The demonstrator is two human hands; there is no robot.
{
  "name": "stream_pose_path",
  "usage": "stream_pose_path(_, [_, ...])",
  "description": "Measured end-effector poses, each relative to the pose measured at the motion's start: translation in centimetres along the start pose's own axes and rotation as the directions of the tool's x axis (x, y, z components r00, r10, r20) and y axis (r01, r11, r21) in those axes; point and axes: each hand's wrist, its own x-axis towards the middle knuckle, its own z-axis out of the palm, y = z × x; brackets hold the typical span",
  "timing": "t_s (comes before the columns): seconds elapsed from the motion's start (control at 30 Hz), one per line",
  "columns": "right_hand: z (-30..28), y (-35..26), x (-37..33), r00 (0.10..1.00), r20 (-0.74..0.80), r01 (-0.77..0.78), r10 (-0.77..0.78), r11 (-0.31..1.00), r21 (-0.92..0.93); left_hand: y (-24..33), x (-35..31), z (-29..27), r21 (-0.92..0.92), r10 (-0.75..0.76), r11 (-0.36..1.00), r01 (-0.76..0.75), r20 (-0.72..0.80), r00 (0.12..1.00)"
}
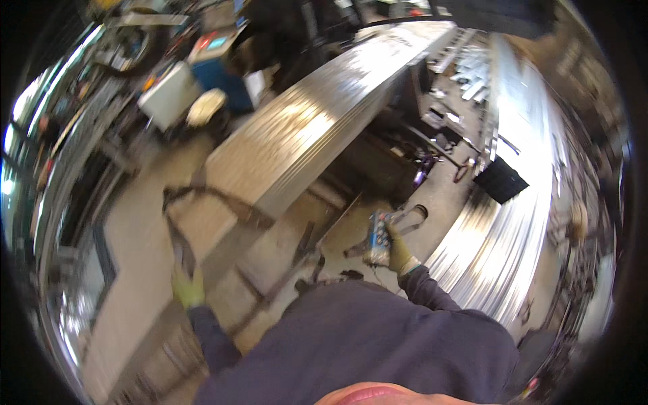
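A cluttered metal workshop is stretching out under the head camera, blurred by motion, with a concrete floor [142,223] and machines crowding the far side. A long stack of shiny metal sheets [317,128] is running diagonally across the middle, probably lying flat so that the sheets stay straight. A second bright run of metal [520,196] is curving down the right edge, with a dark flat piece [501,179] lying on it.

The person, in a dark blue top, is wearing two yellow-green gloves. The right hand [398,253] is wrapped around a small handheld control box [378,237] with a blue face and a light strap or cable looping off its top; it is being held up in front of the body, seemingly so that the thumb can reach the buttons. The left hand [189,289] is reaching down near the lower end of the central stack, close to a dark strap or hose [202,196] trailing over the floor. The blur is hiding its fingers, so I cannot tell whether it is gripping anything or hanging loose.

Further back, one blue machine [219,64] and one white container [169,98] are standing beside each other.
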Motion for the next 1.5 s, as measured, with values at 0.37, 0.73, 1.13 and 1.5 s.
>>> stream_pose_path(0.37, [-2.8,1.3,-9.0,0.981,0.185,0.056,-0.052,0.998,-0.014,19.1,6.1,8.3,-0.111,0.519,0.854,-0.508,0.123,0.846])
stream_pose_path(0.73, [-10.2,7.5,-22.8,0.926,-0.23,0.365,-0.3,0.867,0.34,16.8,9.7,19.3,0.596,0.792,0.365,-0.715,0.205,0.575])
stream_pose_path(1.13, [-5.3,0.5,-29.0,0.891,-0.435,0.378,-0.133,0.747,0.546,42.7,1.3,10.6,0.556,0.416,0.733,-0.392,0.091,0.905])
stream_pose_path(1.5, [-3.9,-1.9,-29.7,0.876,-0.409,0.456,-0.255,0.715,0.529,44.6,6.5,14.9,0.352,0.512,0.777,-0.521,0.127,0.849])
